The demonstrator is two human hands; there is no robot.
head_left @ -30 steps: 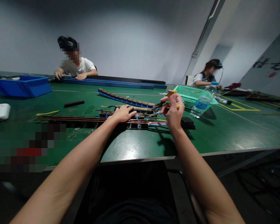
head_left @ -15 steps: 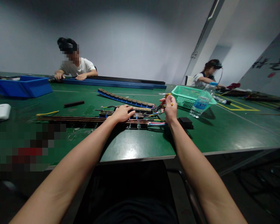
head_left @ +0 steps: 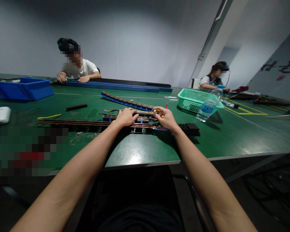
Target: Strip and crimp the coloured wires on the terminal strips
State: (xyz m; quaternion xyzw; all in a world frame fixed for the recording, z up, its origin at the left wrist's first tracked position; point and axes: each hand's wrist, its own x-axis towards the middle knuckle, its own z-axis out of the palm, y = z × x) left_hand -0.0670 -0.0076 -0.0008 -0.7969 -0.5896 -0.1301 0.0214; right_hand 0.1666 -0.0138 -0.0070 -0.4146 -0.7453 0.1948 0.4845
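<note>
My left hand (head_left: 127,118) lies over a group of short black rails with copper strips (head_left: 108,118), its thumb apart from the fingers, pressing on them. My right hand (head_left: 168,118) is closed at the right end of these rails, on a small tool with yellow parts (head_left: 156,111); its exact kind is mostly hidden by the fingers. A red tip (head_left: 166,105) shows just above that hand. Below both hands runs a long black rail with copper strips (head_left: 70,122), with coloured wires (head_left: 159,128) at its right end. Behind lies a slanted blue rail (head_left: 125,101) with copper-coloured strips.
A green basket (head_left: 190,104) and a water bottle (head_left: 206,111) stand to the right. A blue bin (head_left: 33,90) is at far left, near a black bar (head_left: 76,107). Across the table, a person (head_left: 81,69) handles long blue rails (head_left: 116,85); another person (head_left: 216,77) sits at right.
My right hand has come down and left onto the right end of the short rails, its tool turned with it. My left hand stays in place.
</note>
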